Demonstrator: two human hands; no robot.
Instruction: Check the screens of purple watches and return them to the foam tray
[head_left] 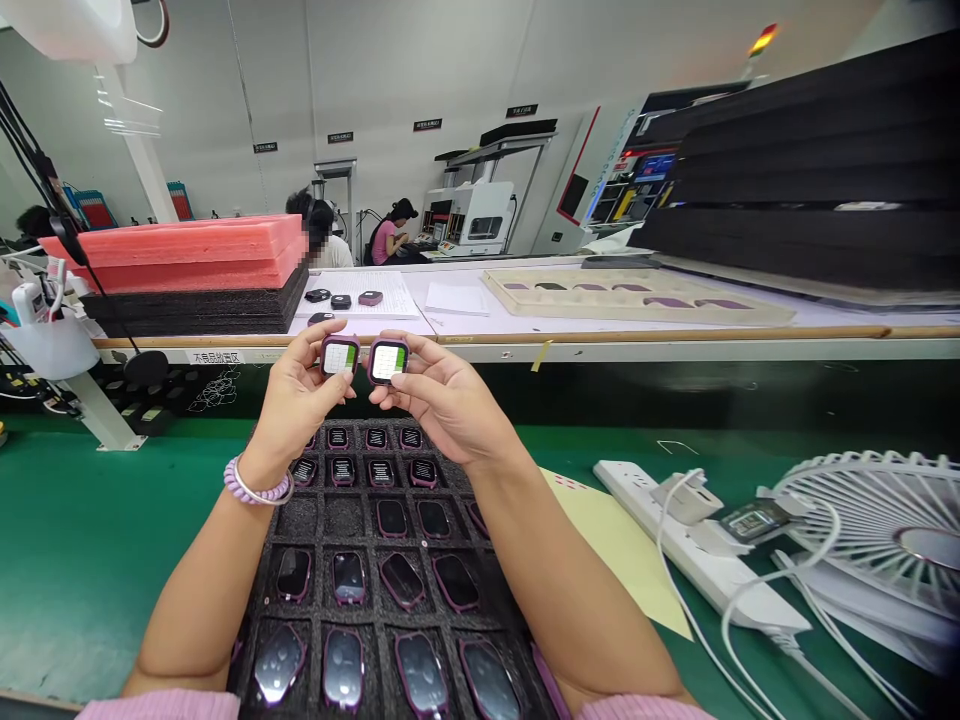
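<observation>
My left hand (300, 390) grips a purple-framed smartwatch (340, 356) between thumb and fingers, its screen lit white and green. Beside it, my right hand (442, 395) pinches a second smartwatch (388, 361) with a similar lit screen. Both are held up side by side, a small gap apart, with each thumb at the lower part of its screen. Below the hands lies a black foam tray (349, 516) with rows of purple-framed smartwatches. The far rows show white text on their screens; nearer ones are dark. Two pockets at the left of the middle row hold no watch.
At right are a white power strip (705, 545) with cables, a fan (885, 520) and yellow paper (615, 550). The shelf ahead carries pink foam (180, 255), a beige tray (637, 297) and several small dark watches (341, 301). Other people sit farther back.
</observation>
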